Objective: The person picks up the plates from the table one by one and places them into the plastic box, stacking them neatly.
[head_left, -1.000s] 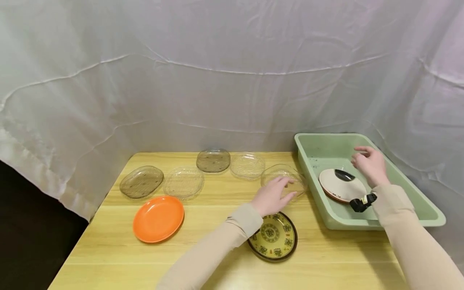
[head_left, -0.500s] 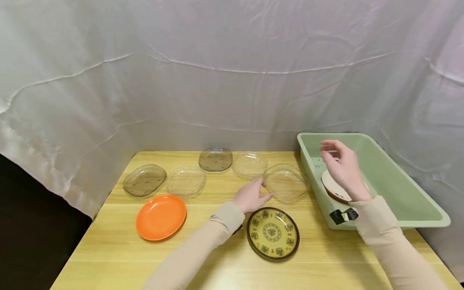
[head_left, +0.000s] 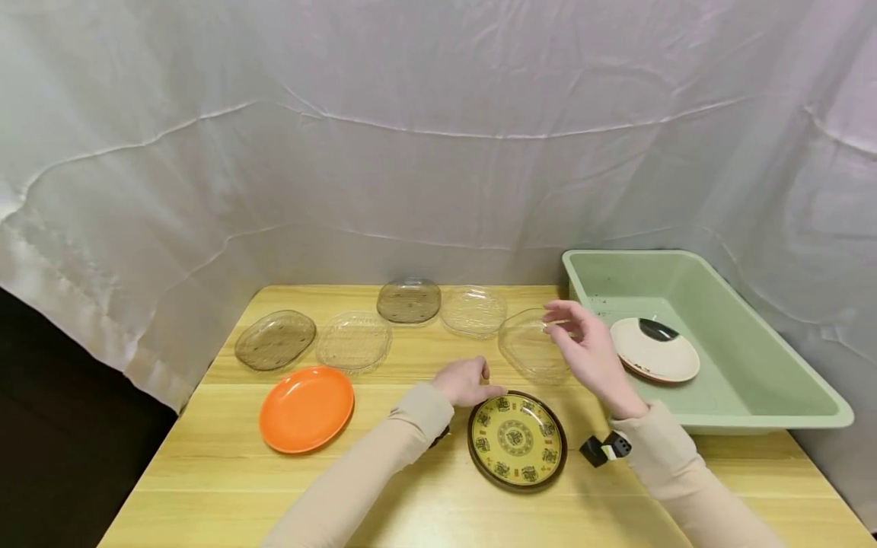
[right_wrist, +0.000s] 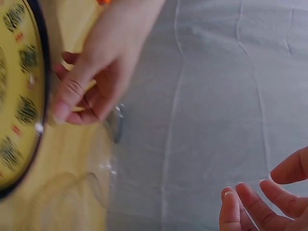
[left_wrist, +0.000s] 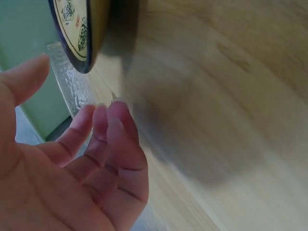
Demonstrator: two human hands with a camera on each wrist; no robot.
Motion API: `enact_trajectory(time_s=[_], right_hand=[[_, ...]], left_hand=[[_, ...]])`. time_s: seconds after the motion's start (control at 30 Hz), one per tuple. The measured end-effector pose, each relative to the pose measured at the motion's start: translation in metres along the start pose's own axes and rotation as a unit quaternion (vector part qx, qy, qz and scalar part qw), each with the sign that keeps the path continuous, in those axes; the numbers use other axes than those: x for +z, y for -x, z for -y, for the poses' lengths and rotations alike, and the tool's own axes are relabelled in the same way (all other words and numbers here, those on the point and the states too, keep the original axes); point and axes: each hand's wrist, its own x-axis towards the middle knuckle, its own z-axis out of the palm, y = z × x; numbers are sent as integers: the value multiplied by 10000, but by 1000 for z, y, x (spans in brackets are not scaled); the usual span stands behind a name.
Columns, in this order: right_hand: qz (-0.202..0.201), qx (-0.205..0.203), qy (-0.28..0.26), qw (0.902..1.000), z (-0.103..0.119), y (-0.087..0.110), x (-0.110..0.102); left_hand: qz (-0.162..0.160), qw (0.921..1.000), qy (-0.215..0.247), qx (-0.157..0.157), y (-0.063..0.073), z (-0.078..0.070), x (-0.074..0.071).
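A yellow patterned plate [head_left: 515,445] with a dark rim lies on the wooden table in front of the person. At its upper left edge is the left hand [head_left: 464,382], thumb tip right by the rim. In the left wrist view this hand's fingers [left_wrist: 126,159] bend loosely, the thumb stands apart, and nothing lies between them. The right hand [head_left: 591,358] hovers with bent fingers between the patterned plate and the basin, overlapping a clear glass plate [head_left: 527,346]. Its fingers [right_wrist: 262,204] hold nothing in the right wrist view.
A green basin [head_left: 774,342] at the right contains a white plate [head_left: 654,358] with a black patch. Left on the table lies an orange plate [head_left: 307,411]. Behind it, clear glass plates [head_left: 353,341] and brownish glass plates [head_left: 275,341] are spread toward the grey curtain [head_left: 438,183].
The right hand has come left and nearer, out from over the basin. The left hand has drawn back left from the clear glass plate to the patterned plate's rim.
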Motion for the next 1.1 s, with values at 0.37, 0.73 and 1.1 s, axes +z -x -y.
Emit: enact_trajectory(time_s=[0.37,0.73,1.1], right_hand=[[612,806,-422,9940,-23,10,21],[926,836,563,9906,-50,14,30],[1047,693,728,9894,-54,14,34]], left_hand=[[190,9996,-65,-192,-1,10,12],[467,9989,36,-83,1,11,8],[499,9975,494,13,-3,18,7]])
